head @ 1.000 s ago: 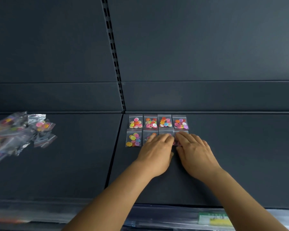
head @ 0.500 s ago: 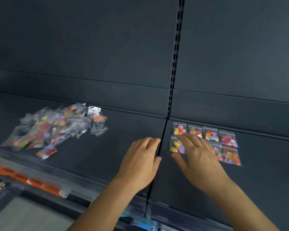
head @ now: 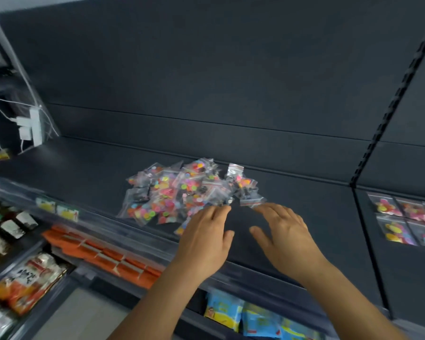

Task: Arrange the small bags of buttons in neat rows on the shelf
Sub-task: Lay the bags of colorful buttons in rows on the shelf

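Note:
A loose pile of small clear bags of coloured buttons lies on the dark shelf, near the back. My left hand hovers palm down at the pile's near right edge, its fingertips at the nearest bags, holding nothing. My right hand is spread flat just right of it, fingertips close to one stray bag. At the far right edge, arranged bags lie in two neat rows on the neighbouring shelf section.
A slotted upright and a seam divide the two shelf sections. Below the shelf's front rail sit orange packets, blue packets and snack bags. White plugs and cables hang at the left.
Both hands left the arranged rows and moved left to the loose pile. The view swung left, so the rows now sit at the right edge.

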### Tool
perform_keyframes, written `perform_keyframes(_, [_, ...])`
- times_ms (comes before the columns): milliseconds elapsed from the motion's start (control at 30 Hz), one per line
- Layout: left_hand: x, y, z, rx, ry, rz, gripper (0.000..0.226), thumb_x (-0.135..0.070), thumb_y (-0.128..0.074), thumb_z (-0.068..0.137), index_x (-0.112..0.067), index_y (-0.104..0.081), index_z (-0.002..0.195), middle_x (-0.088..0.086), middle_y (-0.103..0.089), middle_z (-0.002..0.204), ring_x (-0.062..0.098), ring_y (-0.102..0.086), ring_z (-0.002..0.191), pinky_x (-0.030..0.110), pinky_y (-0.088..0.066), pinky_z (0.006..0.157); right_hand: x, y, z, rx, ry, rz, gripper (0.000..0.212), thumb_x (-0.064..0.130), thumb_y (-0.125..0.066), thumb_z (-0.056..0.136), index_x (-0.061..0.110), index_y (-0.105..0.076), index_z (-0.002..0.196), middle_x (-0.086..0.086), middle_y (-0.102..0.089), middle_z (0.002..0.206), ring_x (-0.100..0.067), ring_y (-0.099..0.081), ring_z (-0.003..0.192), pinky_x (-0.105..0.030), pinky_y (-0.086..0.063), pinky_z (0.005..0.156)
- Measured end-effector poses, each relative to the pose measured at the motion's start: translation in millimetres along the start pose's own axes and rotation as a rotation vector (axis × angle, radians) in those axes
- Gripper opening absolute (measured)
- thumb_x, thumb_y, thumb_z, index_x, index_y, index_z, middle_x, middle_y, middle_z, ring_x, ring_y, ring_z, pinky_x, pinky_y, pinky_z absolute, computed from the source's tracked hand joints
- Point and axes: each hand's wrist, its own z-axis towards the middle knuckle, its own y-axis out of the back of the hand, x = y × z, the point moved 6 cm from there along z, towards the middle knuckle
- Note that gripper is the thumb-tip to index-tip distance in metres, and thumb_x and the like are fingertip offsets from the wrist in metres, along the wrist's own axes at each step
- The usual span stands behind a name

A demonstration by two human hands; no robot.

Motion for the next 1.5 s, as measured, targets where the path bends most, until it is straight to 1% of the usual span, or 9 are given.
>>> perform_keyframes(400, [136.5,16.8,-6.7,0.046,0.171,0.094,0.055,-0.034,-0.04,0.098,-0.013,-0.026,0.147,0.004,-0.036,0.147,0.021,-0.029,0.136,0.035,-0.024,0.113,99.7,-68.7,48.4,0.105,0.082,0.053,0.044,0.031,-0.044,0.097,0.027,-0.038,0.141,0.005,-0.039,0.145,-0.02,-0.033,0.133,-0.035,-0.026,0.11])
perform_keyframes(533, [162.5,15.0,-8.0,0.09,0.269,0.124,0.05,-0.035,-0.033,0.1,-0.012,-0.032,0.144,0.006,-0.034,0.15,0.024,-0.028,0.137,0.04,-0.023,0.115,110.0,-95.3,62.8,0.227,0.121,0.042,0.034,0.031,-0.043,0.097,0.027,-0.053,0.129,0.004,-0.04,0.142,-0.022,-0.034,0.13,-0.038,-0.031,0.108])
perform_keyframes(633, [163.5,10.5,-8.0,0.122,0.214,0.059,0.046,-0.031,-0.032,0.101,-0.012,-0.039,0.142,0.004,-0.033,0.151,0.021,-0.029,0.138,0.039,-0.023,0.115,107.6,-102.3,73.1,0.206,0.052,0.081,0.029,0.031,-0.052,0.094,0.025,-0.058,0.122,0.002,-0.048,0.131,-0.023,-0.04,0.121,-0.033,-0.035,0.103])
perform_keyframes(800, [154.8,14.5,-2.0,0.058,0.118,-0.189,0.037,-0.017,-0.043,0.099,-0.015,-0.051,0.134,0.0,-0.05,0.138,0.015,-0.045,0.126,0.02,-0.029,0.104,89.2,-96.3,87.6,0.135,-0.106,0.077,0.039,0.027,-0.057,0.091,0.022,-0.051,0.129,-0.004,-0.051,0.12,-0.026,-0.046,0.113,-0.032,-0.041,0.091])
perform_keyframes(1000, [168.6,13.3,7.5,0.046,0.268,-0.071,0.054,-0.032,-0.06,0.09,-0.022,-0.042,0.139,0.002,-0.053,0.125,0.022,-0.045,0.119,0.037,-0.038,0.103,72.6,-87.9,87.2,0.118,-0.223,0.064,0.044,0.036,-0.065,0.085,0.014,-0.049,0.12,-0.007,-0.055,0.113,-0.028,-0.052,0.105,-0.033,-0.044,0.084])
perform_keyframes(1167, [172.6,14.4,14.6,-0.001,0.338,-0.152,0.03,-0.03,-0.071,0.08,-0.013,-0.065,0.105,0.003,-0.065,0.098,0.022,-0.058,0.094,0.041,-0.049,0.086,71.0,-89.1,87.1,0.138,-0.282,0.084,0.044,0.033,-0.065,0.085,0.012,-0.049,0.12,-0.008,-0.061,0.108,-0.028,-0.057,0.099,-0.035,-0.048,0.081])
perform_keyframes(1233, [174.2,13.6,14.7,-0.006,0.348,-0.156,0.023,-0.033,-0.072,0.079,-0.019,-0.069,0.096,0.001,-0.065,0.098,0.023,-0.057,0.096,0.041,-0.047,0.087,70.3,-89.1,87.3,0.141,-0.293,0.109,0.04,0.031,-0.065,0.085,0.012,-0.051,0.117,-0.008,-0.063,0.104,-0.028,-0.058,0.096,-0.035,-0.049,0.078])
perform_keyframes(1400, [169.4,17.3,14.2,-0.052,0.293,-0.118,0.011,-0.035,-0.071,0.08,-0.03,-0.062,0.079,-0.009,-0.058,0.09,0.019,-0.045,0.099,0.034,-0.036,0.083,68.3,-87.7,85.2,0.102,-0.251,0.185,0.018,0.024,-0.068,0.083,0.014,-0.061,0.097,-0.007,-0.063,0.099,-0.026,-0.059,0.094,-0.033,-0.05,0.076])
perform_keyframes(1500, [157.8,24.1,16.6,-0.104,0.211,-0.217,0.015,-0.027,-0.068,0.084,-0.029,-0.054,0.077,-0.018,-0.058,0.078,0.011,-0.051,0.088,0.026,-0.032,0.071,63.9,-79.9,82.3,0.04,-0.246,0.273,0.01,0.021,-0.069,0.082,0.02,-0.059,0.08,-0.002,-0.062,0.087,-0.018,-0.06,0.081,-0.024,-0.045,0.061])
